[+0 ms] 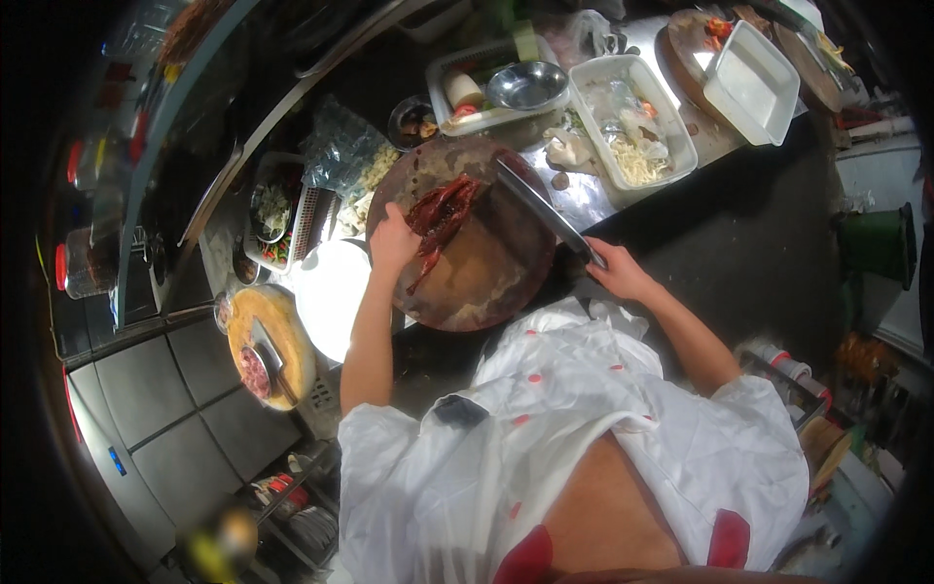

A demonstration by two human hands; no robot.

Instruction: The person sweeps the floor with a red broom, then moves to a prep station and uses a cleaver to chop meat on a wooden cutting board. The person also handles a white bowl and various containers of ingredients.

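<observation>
A piece of dark reddish-brown meat (446, 212), probably a cooked bird, lies on a round wooden chopping block (496, 285). My left hand (395, 237) grips the meat at its left side; the fingertips are partly hidden. A thin strip of the meat trails towards the block's near edge. In my right hand (619, 270) is the handle of a cleaver (543, 204). Its blade slants up and left over the block's right part, apart from the meat. Whether the blade touches the wood I cannot tell.
A white plate (332, 296) adjoins the block's left side. Beyond the block are a steel bowl (527, 85) on a white basket and a white tub (682, 150) with pale shreds. Further left, a second chopping block (303, 365) bears another cleaver and a bowl of raw meat.
</observation>
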